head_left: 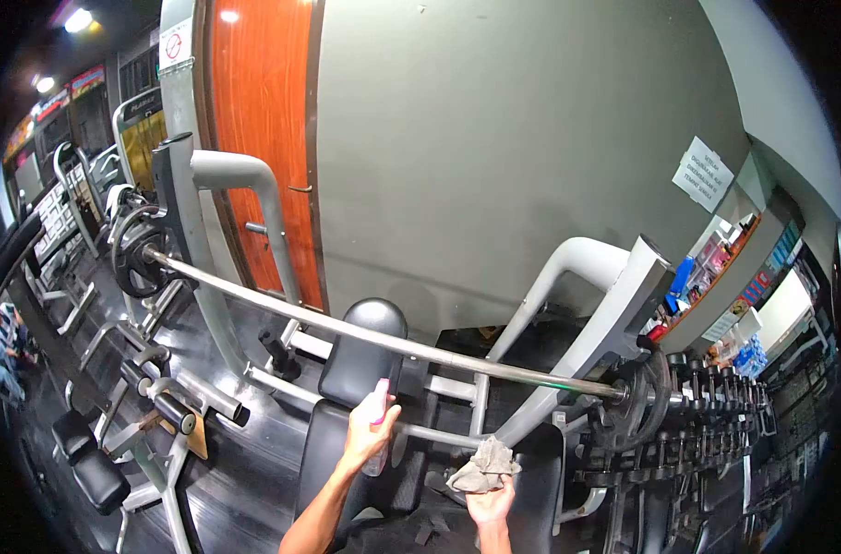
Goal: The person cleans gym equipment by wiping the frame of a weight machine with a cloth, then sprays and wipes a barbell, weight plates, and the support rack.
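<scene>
My left hand point(369, 432) is wrapped round a spray bottle point(376, 462) with a pink and white top, held over the black padded bench point(333, 452). In my right hand point(492, 501) is a crumpled grey cloth point(486, 467), gripped to the right of the bottle. A long metal barbell point(384, 340) lies across the rack in front of both hands, with weight plates point(644, 397) at its right end. Behind the bar rises the bench's black backrest point(365, 346). Neither hand touches the bar.
Grey rack uprights point(591, 342) stand on both sides. A dumbbell rack point(688, 425) is at the right, other gym machines point(153, 406) at the left. Beyond are a wooden door point(264, 138) and a grey wall point(522, 157).
</scene>
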Available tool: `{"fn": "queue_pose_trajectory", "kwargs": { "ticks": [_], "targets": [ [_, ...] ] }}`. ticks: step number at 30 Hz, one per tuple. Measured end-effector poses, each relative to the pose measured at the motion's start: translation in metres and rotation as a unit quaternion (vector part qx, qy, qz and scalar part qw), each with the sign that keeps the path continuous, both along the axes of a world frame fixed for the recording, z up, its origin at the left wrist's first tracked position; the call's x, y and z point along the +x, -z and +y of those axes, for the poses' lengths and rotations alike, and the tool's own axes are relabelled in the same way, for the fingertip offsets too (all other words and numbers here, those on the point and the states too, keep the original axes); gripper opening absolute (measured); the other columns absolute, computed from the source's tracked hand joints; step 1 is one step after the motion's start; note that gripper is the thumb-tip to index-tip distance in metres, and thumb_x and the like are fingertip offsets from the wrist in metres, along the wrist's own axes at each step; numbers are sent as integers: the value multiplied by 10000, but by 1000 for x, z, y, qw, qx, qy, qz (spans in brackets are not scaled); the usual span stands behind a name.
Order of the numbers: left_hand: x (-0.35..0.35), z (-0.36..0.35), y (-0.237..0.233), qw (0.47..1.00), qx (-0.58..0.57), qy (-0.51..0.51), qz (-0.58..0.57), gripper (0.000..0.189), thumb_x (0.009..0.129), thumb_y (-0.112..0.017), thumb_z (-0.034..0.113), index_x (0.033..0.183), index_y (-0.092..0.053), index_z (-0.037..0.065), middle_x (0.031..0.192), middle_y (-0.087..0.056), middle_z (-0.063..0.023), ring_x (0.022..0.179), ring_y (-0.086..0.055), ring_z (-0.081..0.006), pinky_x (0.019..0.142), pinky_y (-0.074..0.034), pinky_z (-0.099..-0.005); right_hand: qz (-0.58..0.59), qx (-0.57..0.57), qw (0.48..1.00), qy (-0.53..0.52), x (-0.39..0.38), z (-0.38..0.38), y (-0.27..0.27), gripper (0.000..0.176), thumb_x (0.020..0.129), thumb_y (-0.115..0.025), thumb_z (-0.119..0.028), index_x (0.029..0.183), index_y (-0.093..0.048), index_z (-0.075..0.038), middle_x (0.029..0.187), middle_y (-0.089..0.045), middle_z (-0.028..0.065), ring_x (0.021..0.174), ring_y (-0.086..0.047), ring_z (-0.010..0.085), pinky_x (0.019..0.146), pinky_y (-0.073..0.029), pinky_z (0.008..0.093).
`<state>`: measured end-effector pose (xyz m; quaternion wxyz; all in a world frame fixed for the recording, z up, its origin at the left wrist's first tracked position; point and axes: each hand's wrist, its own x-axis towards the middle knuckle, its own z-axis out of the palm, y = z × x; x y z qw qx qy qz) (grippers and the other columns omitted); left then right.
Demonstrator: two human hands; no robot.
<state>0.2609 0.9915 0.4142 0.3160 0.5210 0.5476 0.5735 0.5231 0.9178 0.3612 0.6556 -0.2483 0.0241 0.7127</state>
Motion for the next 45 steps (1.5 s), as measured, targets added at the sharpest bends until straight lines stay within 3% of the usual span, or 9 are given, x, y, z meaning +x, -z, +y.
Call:
{"fn": "queue_pose_trajectory", "kwargs": {
  "ticks": [2,19,29,33,36,39,41,43,45],
  "targets": [
    [-1,3,16,999,21,22,15,357,847,-663,74,1182,-548,25,849,-613,-35,550,-525,-58,473,-455,-226,-10,11,1000,6,-3,-6,0,466,806,-505,-265,1241,-537,-100,1255,-560,82,1180,-504,287,1025,-354,485],
    [69,6,-20,984,-15,179,16,219,831,-679,135,1017,-610,41,693,-577,-7,619,-517,-65,607,-454,-246,-45,12,998,36,10,-19,-26,492,801,-486,-281,1267,-515,-124,1269,-553,64,1181,-508,267,1031,-355,483],
    [58,-22,-29,984,17,176,25,256,825,-684,135,1043,-608,25,850,-638,-92,751,-614,-158,722,-493,-280,-113,61,991,-42,-7,43,-38,438,892,-503,-223,1302,-462,-76,1306,-518,81,1219,-474,260,1052,-336,462],
    [29,-50,-18,990,-10,139,10,246,832,-674,121,1040,-604,11,895,-653,-111,798,-638,-192,748,-502,-299,-220,102,967,-77,-52,92,-48,401,893,-541,-94,1283,-466,-38,1271,-532,96,1155,-529,236,974,-432,395],
    [10,-69,-11,993,-2,100,54,260,833,-674,120,1058,-607,10,918,-662,-112,815,-643,-187,760,-500,-291,-495,250,832,-4,-116,141,-75,387,861,-541,-29,1245,-496,-16,1234,-550,97,1138,-541,240,934,-462,367],
    [-7,-87,9,994,-71,86,19,383,818,-700,110,1157,-566,-7,950,-665,-90,850,-615,-121,756,-505,-273,-766,391,495,123,-178,186,-94,462,769,-552,12,1226,-531,-52,1211,-557,151,1115,-549,297,903,-471,370],
    [-12,-96,1,992,-98,77,6,364,818,-699,103,1135,-572,-23,954,-663,-87,849,-611,-120,753,-501,-269,-791,449,413,-44,-209,194,-117,500,723,-534,-26,1218,-551,-96,1165,-558,188,1071,-544,348,853,-466,409],
    [-15,-101,0,993,-106,55,-12,258,839,-674,129,1049,-617,-9,922,-673,-89,848,-631,-149,777,-497,-286,-813,500,282,101,-240,220,-58,451,754,-520,-36,1193,-572,-127,1163,-563,166,1086,-540,321,844,-448,420],
    [-19,-102,2,995,-83,59,7,256,837,-677,130,1044,-618,-9,906,-673,-85,820,-630,-143,755,-500,-281,-822,466,317,84,-243,211,-64,423,773,-515,-31,1175,-587,-140,1195,-559,146,1076,-546,316,865,-431,437]
  ]
}}
